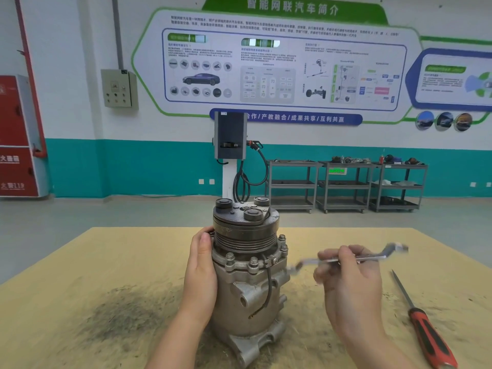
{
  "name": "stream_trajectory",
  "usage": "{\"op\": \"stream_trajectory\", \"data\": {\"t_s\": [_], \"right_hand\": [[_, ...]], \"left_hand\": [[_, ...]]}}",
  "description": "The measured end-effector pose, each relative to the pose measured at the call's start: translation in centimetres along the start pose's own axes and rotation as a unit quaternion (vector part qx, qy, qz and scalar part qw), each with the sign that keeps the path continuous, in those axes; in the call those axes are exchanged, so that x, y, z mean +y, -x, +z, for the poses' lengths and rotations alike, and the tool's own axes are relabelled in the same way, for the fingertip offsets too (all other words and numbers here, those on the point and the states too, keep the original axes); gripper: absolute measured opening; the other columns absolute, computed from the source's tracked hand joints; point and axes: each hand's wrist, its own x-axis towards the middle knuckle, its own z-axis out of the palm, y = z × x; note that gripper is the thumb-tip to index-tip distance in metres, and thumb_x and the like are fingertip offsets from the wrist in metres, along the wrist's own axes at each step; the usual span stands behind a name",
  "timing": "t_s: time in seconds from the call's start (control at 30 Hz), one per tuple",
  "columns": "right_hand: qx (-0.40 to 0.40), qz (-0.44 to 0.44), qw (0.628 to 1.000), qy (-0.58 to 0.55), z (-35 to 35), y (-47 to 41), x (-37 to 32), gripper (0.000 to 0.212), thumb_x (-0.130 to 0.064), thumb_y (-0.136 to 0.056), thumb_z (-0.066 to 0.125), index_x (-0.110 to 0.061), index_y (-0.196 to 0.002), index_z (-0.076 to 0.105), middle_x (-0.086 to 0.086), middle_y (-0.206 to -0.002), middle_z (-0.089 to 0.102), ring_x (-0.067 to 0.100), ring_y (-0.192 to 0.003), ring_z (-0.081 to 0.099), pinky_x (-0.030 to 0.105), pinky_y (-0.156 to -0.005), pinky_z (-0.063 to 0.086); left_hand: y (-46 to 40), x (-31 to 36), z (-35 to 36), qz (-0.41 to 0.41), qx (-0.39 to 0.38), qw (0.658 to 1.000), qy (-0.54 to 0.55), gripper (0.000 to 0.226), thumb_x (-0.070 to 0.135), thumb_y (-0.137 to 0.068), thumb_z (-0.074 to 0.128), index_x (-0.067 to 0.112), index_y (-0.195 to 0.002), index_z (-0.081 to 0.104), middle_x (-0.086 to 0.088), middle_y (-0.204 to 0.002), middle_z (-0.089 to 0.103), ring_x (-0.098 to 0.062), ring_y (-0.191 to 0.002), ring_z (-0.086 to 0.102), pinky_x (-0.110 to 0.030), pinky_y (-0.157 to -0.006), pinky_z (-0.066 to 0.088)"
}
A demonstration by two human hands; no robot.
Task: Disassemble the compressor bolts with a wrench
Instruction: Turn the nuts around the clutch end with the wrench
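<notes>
The grey metal compressor (pixel 246 272) stands upright on the table (pixel 106 262), its dark ribbed pulley on top and bolts (pixel 230 258) ringing the flange. The left hand (pixel 199 272) cups its side; the right hand (pixel 348 283), just beside it, pinches a blurred wrench (pixel 354 258).

**Stuff sitting around your bench**

You had a red-handled screwdriver (pixel 423 323) lying on the wooden table (pixel 106 262), at its right side. Behind stood a charging post (pixel 230 145), three grey carts (pixel 346 185) and a red fire cabinet (pixel 18 137).
</notes>
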Motion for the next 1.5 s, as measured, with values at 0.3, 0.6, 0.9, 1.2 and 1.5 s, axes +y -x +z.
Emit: {"op": "stream_trajectory", "data": {"t_s": [0.3,0.6,0.9,1.2,1.5], "right_hand": [[-0.004,0.049,0.997,-0.066,0.7,-3.4,-1.3,0.021,-0.015,-0.106,0.032,-0.011,-0.09,0.045,0.005,-0.059,0.063,0.014,-0.04,0.049,0.023,-0.042,0.043],[-0.033,0.126,0.983,-0.131,1.1,-4.8,-0.1,0.021,-0.012,-0.105,0.036,-0.012,-0.087,0.048,0.005,-0.061,0.064,0.013,-0.043,0.052,0.021,-0.043,0.045],[-0.104,0.166,0.978,-0.071,3.0,-6.5,-0.6,0.015,-0.006,-0.103,0.033,-0.013,-0.093,0.041,0.006,-0.055,0.056,0.014,-0.034,0.041,0.022,-0.037,0.036],[-0.156,0.27,0.945,-0.098,2.8,-8.0,-0.4,0.019,-0.007,-0.101,0.036,-0.012,-0.083,0.041,0.007,-0.059,0.054,0.013,-0.035,0.039,0.022,-0.036,0.037],[-0.12,0.219,0.962,-0.112,1.9,-7.3,0.2,0.019,-0.007,-0.103,0.036,-0.015,-0.087,0.043,0.003,-0.061,0.058,0.011,-0.037,0.044,0.019,-0.039,0.039]], "left_hand": [[0.0,0.0,0.1,0.009,0.004,1.0,0.016,0.038,0.056,-0.089,0.032,0.038,-0.11,0.057,0.03,-0.095,0.067,0.015,-0.092,0.06,0.001,-0.069,0.042],[-0.2,-0.3,0.0,0.01,0.004,1.0,0.014,0.039,0.058,-0.088,0.032,0.039,-0.111,0.057,0.029,-0.098,0.067,0.014,-0.094,0.06,0.001,-0.07,0.042],[-0.3,-0.5,-0.2,0.014,0.006,1.0,0.006,0.04,0.058,-0.089,0.032,0.04,-0.112,0.058,0.03,-0.098,0.067,0.015,-0.095,0.06,0.002,-0.069,0.041],[-0.3,-0.9,0.0,0.019,0.016,1.0,0.006,0.044,0.061,-0.088,0.032,0.039,-0.113,0.06,0.024,-0.103,0.069,0.011,-0.097,0.062,0.0,-0.07,0.043],[-0.4,-1.0,0.0,0.005,0.03,1.0,-0.005,0.034,0.068,-0.092,0.034,0.053,-0.103,0.063,0.022,-0.107,0.07,0.008,-0.102,0.062,-0.016,-0.083,0.045]]}}
